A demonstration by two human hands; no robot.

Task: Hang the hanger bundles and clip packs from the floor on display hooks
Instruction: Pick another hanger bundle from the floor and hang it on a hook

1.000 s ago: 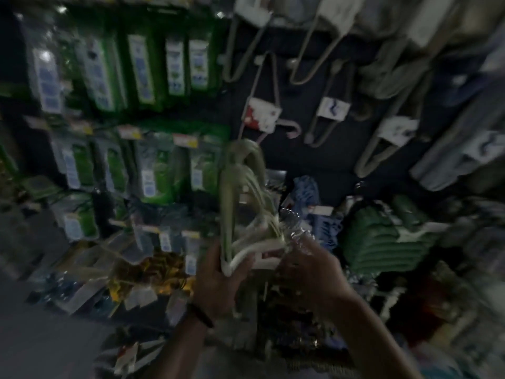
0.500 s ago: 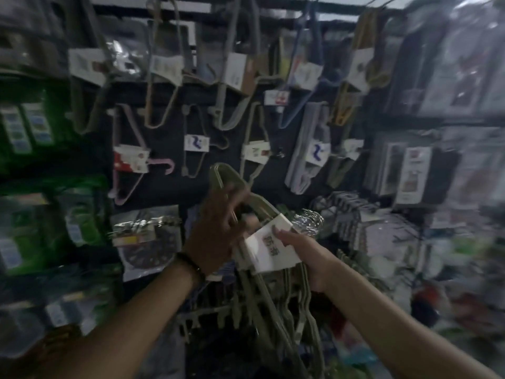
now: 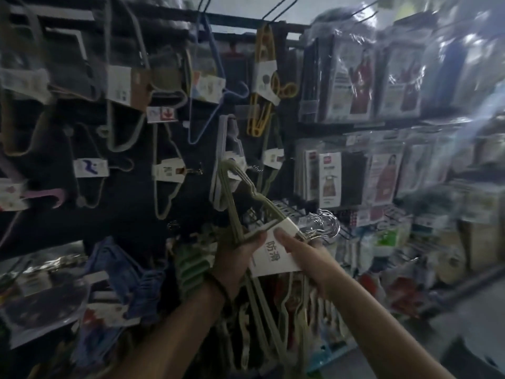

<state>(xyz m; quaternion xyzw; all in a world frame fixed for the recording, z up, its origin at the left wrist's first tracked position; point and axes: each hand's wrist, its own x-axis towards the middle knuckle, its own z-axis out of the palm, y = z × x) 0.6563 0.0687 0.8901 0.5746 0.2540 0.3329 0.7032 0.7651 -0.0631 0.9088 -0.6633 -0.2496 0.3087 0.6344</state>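
Pretty dim and murky overall, left side nearly black. Light comes from the upper right, throwing white glare across the plastic-wrapped packs (image 3: 358, 77). Heavy motion blur toward the right edge, wide-angle bending at the borders, center sharpest.

Dim shop aisle, blurred at the edges. Dark display wall (image 3: 128, 209) fills the left and centre, with a dark rail (image 3: 235, 19) running across the top. Hanging stock on the wall: yellow hangers (image 3: 262, 86), a blue wire hanger (image 3: 216, 86), pale grey hangers (image 3: 166, 184), a pink hook (image 3: 52, 195), white label cards. To the right, shelving (image 3: 396, 124) holds rows of glossy plastic-wrapped packs (image 3: 352, 80) with glare on the wrap. Lower down, bagged goods crowd the racks. Grey floor (image 3: 426, 340) shows at the bottom right. Pale light comes from the top centre (image 3: 246, 4).
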